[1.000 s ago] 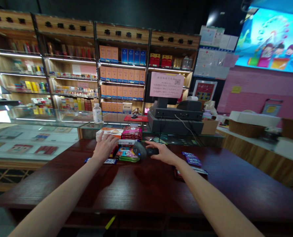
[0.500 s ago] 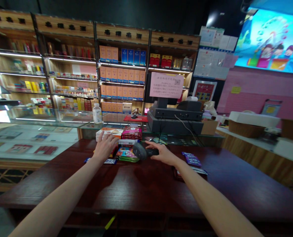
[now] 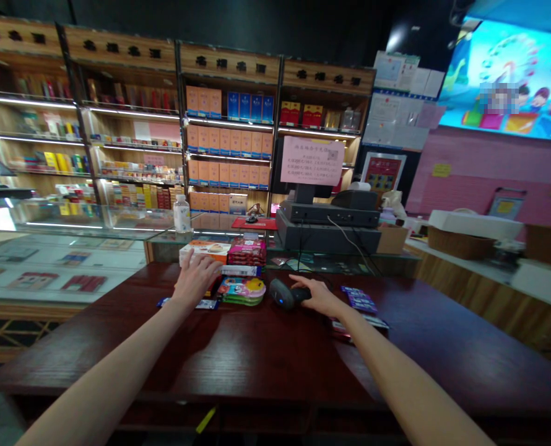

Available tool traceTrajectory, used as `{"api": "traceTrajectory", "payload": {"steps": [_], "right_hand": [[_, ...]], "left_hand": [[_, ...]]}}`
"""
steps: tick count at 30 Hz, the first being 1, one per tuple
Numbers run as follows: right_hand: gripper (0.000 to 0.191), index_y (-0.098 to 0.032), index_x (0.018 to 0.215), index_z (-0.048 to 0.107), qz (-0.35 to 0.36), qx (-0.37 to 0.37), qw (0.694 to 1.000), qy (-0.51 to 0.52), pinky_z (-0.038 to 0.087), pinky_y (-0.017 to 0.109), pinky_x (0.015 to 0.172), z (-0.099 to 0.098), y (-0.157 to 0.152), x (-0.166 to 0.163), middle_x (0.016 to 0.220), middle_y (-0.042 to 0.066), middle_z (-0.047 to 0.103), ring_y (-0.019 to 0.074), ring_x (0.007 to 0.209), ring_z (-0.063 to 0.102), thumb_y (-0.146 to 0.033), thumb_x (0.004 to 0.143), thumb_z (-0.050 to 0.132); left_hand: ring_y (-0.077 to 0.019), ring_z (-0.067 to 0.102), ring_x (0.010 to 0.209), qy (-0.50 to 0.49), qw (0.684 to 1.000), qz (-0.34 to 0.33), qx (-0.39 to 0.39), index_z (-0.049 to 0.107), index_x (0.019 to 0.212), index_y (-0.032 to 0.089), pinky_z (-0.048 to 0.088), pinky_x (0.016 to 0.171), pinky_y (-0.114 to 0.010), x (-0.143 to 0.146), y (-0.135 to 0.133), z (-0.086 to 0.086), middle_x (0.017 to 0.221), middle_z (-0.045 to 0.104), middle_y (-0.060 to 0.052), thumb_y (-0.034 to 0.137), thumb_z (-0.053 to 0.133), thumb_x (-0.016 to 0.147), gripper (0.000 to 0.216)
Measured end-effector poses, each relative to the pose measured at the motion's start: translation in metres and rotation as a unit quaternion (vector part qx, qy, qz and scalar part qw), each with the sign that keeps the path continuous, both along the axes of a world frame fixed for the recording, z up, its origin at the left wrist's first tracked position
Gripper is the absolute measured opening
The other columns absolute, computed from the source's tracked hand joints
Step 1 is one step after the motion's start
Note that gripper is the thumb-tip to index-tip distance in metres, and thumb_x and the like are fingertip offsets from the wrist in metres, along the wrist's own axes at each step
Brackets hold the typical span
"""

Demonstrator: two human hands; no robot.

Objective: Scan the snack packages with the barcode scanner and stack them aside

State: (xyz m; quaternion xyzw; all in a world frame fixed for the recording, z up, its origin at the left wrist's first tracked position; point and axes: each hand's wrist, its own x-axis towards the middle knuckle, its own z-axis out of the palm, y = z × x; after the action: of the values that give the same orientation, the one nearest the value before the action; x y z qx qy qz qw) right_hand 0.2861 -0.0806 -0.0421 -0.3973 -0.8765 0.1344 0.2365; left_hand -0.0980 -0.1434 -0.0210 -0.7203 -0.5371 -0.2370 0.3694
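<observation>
My right hand (image 3: 319, 296) is wrapped around the handle of a dark barcode scanner (image 3: 282, 293), whose head with a small blue light points left over the dark red wooden counter (image 3: 257, 353). My left hand (image 3: 195, 275) lies flat, fingers spread, on a pile of small packaged goods beside a colourful round-edged packet (image 3: 242, 290). A white and orange box (image 3: 205, 250) and a dark red box (image 3: 247, 250) sit just behind the pile. A small blue packet (image 3: 201, 304) lies under my left wrist.
Purple packets (image 3: 359, 300) and flat items (image 3: 361, 322) lie right of my right hand. Behind the counter stand a grey cash register (image 3: 329, 226) with a pink notice, a water bottle (image 3: 181, 214) on a glass display case (image 3: 71, 248), and lit shelves of boxes.
My right hand has pulled the scanner to the right, away from the colourful packet, and closed more fully on its handle. My left hand has stayed on the pile.
</observation>
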Motion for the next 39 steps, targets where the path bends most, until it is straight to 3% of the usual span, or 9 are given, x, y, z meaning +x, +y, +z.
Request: {"api": "traceTrajectory", "payload": {"steps": [12,18,22,29,39], "right_hand": [[0.084,-0.030,0.145,0.046,-0.037,-0.017,0.999,-0.023,0.033,0.048,0.107,-0.017,0.008,-0.007,0.125,0.003,0.070,0.0270,0.119,0.060,-0.006,0.066,0.058],[0.083,-0.030,0.146,0.045,-0.036,-0.010,0.999,0.004,0.026,0.053,0.114,-0.014,0.005,-0.005,0.135,0.005,0.064,0.0283,0.128,0.055,-0.009,0.066,0.058],[0.073,-0.025,0.143,0.049,-0.008,0.049,0.997,0.062,0.036,0.045,0.110,0.000,0.000,-0.017,0.135,0.008,0.063,0.0248,0.125,0.056,-0.009,0.071,0.053],[0.055,-0.024,0.135,0.053,0.044,0.198,0.978,0.055,0.035,0.045,0.108,0.022,-0.017,-0.053,0.135,0.008,0.061,0.0255,0.126,0.052,-0.010,0.082,0.060],[0.019,-0.023,0.111,0.062,0.024,0.215,0.976,0.038,0.037,0.040,0.096,0.021,-0.025,-0.064,0.115,0.008,0.069,0.0252,0.114,0.058,-0.018,0.093,0.059]], "left_hand": [[-0.0275,0.059,0.109,0.001,0.999,-0.031,-0.003,0.069,0.110,0.026,0.023,0.118,-0.057,0.012,-0.002,-0.001,0.105,0.071,-0.007,0.032,0.049,0.095,0.025],[-0.0272,0.059,0.109,-0.002,0.999,-0.032,-0.008,0.069,0.109,0.026,0.023,0.118,-0.057,0.014,-0.002,-0.001,0.102,0.071,-0.006,0.032,0.050,0.095,0.024],[-0.0259,0.060,0.108,-0.004,0.999,-0.038,-0.014,0.068,0.109,0.027,0.022,0.119,-0.055,0.021,-0.003,0.002,0.105,0.071,-0.004,0.031,0.052,0.094,0.022],[-0.0249,0.060,0.109,0.008,0.998,-0.060,-0.020,0.066,0.115,0.027,0.020,0.120,-0.055,0.039,-0.005,0.008,0.107,0.071,-0.003,0.028,0.055,0.094,0.024],[-0.0245,0.060,0.113,0.010,0.996,-0.083,-0.040,0.064,0.119,0.029,0.014,0.122,-0.058,0.041,-0.006,0.008,0.113,0.071,-0.003,0.028,0.050,0.096,0.027]]}}
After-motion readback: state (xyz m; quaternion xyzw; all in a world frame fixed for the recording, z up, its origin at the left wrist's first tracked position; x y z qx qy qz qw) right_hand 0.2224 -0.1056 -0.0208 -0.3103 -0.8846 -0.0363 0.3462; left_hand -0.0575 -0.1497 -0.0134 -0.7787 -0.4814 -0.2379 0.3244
